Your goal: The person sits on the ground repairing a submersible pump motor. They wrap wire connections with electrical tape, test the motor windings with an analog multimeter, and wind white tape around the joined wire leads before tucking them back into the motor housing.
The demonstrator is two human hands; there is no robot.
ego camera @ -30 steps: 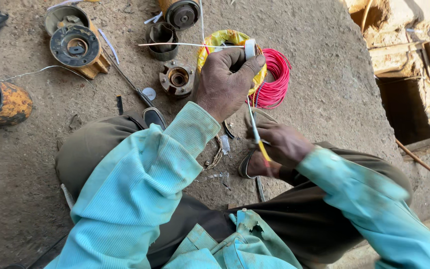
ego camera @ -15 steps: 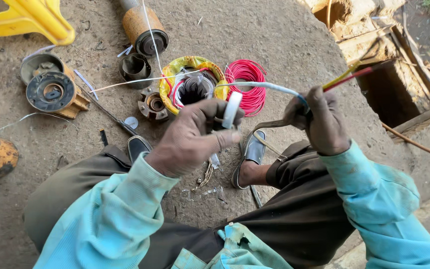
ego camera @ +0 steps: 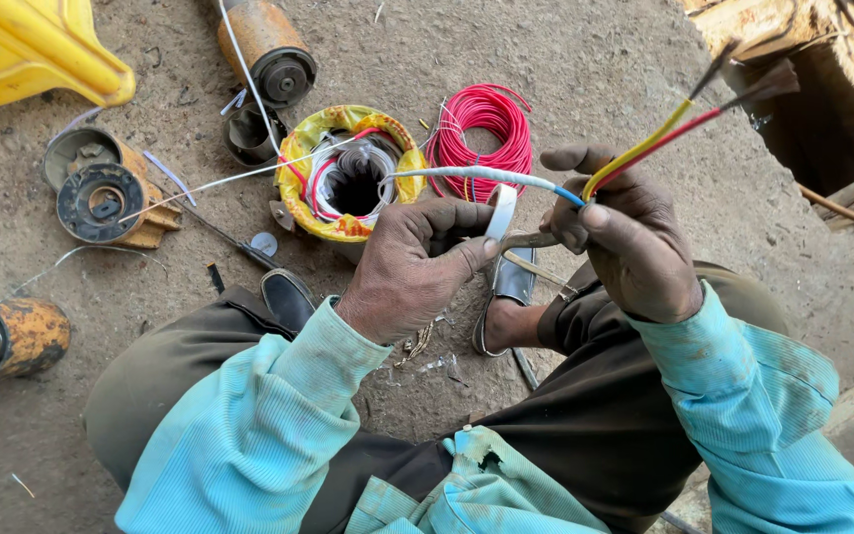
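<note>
The left hand (ego camera: 417, 267) is closed around a roll of white tape (ego camera: 499, 213), pinched between thumb and fingers, with the tape strip running up to the white-wrapped wire bundle (ego camera: 476, 175). The right hand (ego camera: 625, 247) grips that bundle where its yellow and red wires (ego camera: 654, 143) fan out, above the motor stator (ego camera: 348, 178) and red wire coil (ego camera: 486, 133) on the dirt floor.

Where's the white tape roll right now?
In the head view, centre frame: the white tape roll is pinched in the left hand, just left of the right hand.
</note>
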